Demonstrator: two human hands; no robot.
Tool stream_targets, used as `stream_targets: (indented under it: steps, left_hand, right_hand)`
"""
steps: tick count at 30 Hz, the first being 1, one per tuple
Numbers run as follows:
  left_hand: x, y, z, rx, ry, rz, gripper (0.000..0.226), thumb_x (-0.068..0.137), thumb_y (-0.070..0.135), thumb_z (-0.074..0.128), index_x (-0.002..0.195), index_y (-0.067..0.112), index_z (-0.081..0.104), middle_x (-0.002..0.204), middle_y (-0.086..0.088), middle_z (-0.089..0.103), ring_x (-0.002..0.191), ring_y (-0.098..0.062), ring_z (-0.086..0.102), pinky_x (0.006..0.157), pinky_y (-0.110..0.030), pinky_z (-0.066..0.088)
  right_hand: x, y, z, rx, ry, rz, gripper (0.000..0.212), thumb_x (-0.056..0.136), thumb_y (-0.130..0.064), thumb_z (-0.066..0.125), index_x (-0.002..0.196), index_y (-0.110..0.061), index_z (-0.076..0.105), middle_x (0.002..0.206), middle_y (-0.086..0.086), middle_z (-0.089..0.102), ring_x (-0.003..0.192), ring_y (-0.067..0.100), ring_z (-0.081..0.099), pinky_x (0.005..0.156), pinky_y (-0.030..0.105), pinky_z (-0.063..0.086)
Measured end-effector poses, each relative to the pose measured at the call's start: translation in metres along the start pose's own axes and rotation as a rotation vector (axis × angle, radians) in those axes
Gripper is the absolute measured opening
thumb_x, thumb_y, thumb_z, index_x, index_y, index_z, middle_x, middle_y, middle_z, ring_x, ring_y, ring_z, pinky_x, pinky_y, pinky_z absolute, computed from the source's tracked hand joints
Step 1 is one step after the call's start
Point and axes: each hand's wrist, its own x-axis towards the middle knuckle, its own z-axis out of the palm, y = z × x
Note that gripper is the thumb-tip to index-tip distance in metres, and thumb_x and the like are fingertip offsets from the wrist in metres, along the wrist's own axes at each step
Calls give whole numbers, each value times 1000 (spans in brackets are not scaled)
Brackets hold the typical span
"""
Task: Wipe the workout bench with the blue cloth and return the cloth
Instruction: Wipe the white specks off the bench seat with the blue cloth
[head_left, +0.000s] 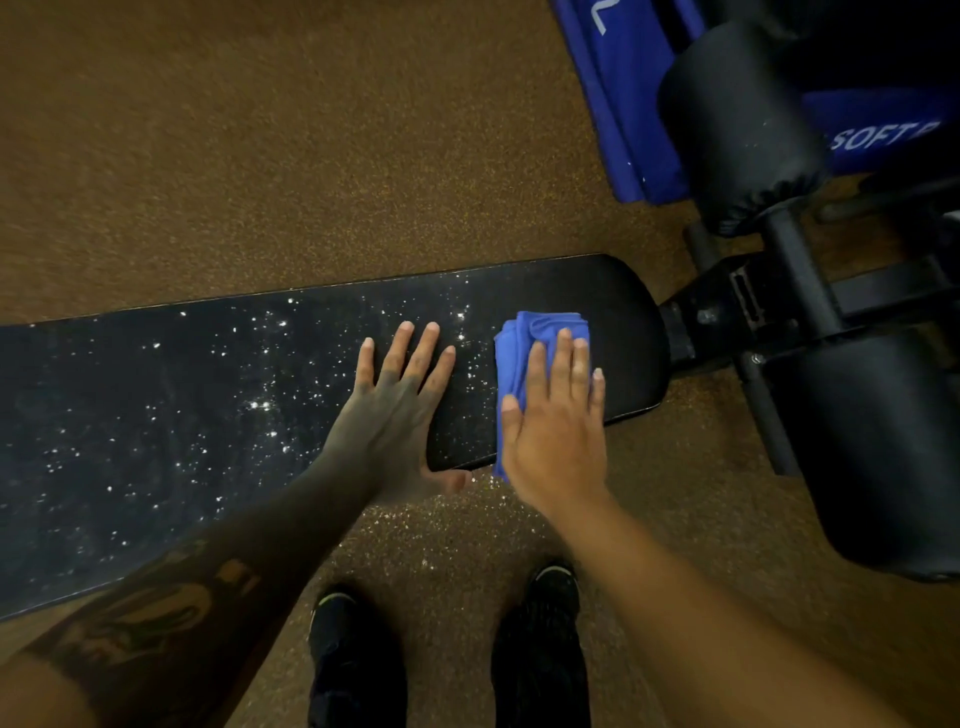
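Note:
The black padded workout bench (208, 405) runs from the left edge to the middle right, its surface dotted with bright droplets. A folded blue cloth (524, 343) lies on the bench's right end. My right hand (556, 415) presses flat on the cloth, fingers together and pointing away from me. My left hand (395, 405) rests flat on the pad just left of the cloth, fingers spread, thumb hanging over the near edge, holding nothing.
Black foam leg rollers (737, 124) and the bench's metal frame (769, 306) stand to the right. A blue padded mat (623, 93) lies at the top right. Brown speckled floor (260, 130) surrounds the bench. My two black shoes (358, 660) are below.

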Motion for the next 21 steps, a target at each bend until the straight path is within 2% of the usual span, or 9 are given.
stream_targets:
  steps: [3, 4, 7, 8, 11, 12, 16, 19, 21]
  left_hand:
    - [-6, -6, -2, 17, -2, 13, 136, 60, 100, 29, 155, 10, -8, 163, -16, -18, 150, -36, -18, 120, -62, 0]
    - [-7, -8, -2, 20, -6, 8, 137, 59, 101, 28, 154, 10, -10, 163, -16, -19, 150, -36, -19, 120, -62, -1]
    - [-8, -10, -1, 20, -18, 0, 136, 60, 100, 27, 153, 12, -15, 162, -16, -24, 149, -36, -23, 120, -62, -2]
    - [-9, -10, 0, 20, -19, 1, 135, 60, 100, 27, 153, 12, -16, 162, -16, -25, 149, -36, -23, 120, -62, -2]
    - [-9, -9, 0, 4, -10, -4, 133, 61, 99, 27, 154, 12, -13, 162, -16, -23, 149, -35, -22, 120, -62, 0]
    - [-8, -10, 0, 4, -12, -3, 133, 62, 99, 28, 154, 12, -13, 162, -16, -24, 149, -36, -22, 120, -63, 1]
    - [-8, -11, 0, 31, -27, 2, 133, 61, 100, 26, 152, 13, -19, 161, -16, -27, 148, -36, -23, 119, -63, 2]
    - [-9, -11, -2, 12, -2, -20, 135, 59, 101, 26, 153, 13, -16, 162, -16, -25, 149, -37, -22, 119, -64, 0]
    - [-10, -12, -1, -4, 10, -48, 137, 57, 101, 27, 153, 13, -15, 162, -15, -24, 149, -37, -21, 119, -64, -2]
  right_hand:
    - [-9, 1, 3, -46, -55, -193, 66, 101, -49, 17, 156, -15, 1, 165, 11, -7, 151, 27, -12, 122, 51, 2]
    - [-3, 5, 2, -53, -33, -155, 65, 101, -48, 18, 156, -15, 3, 165, 11, -5, 151, 27, -10, 122, 52, 4]
    - [6, 1, -4, -14, 18, 139, 68, 100, -48, 15, 156, -12, 4, 165, 14, -3, 151, 30, -8, 121, 55, 9]
    - [2, -8, -3, 2, 5, 114, 69, 100, -49, 14, 156, -11, 2, 164, 15, -6, 151, 31, -11, 122, 54, 6]
    - [-9, -13, -1, -52, -93, -194, 69, 101, -51, 14, 156, -14, -5, 164, 12, -14, 150, 28, -18, 122, 50, 0]
    - [-4, -7, -2, -71, -101, -218, 69, 101, -51, 15, 155, -15, -6, 164, 11, -15, 150, 26, -19, 122, 51, 0]
    - [19, -6, -10, -18, -41, 55, 70, 100, -50, 18, 156, -11, -2, 164, 14, -10, 150, 29, -15, 122, 52, 5]
    - [18, -12, -12, -74, -63, -131, 72, 100, -51, 20, 156, -11, -1, 164, 15, -11, 151, 29, -15, 122, 52, 2]
    - [19, -8, -16, -98, -80, -175, 72, 101, -51, 22, 157, -12, -1, 164, 14, -10, 151, 29, -15, 122, 52, 2]
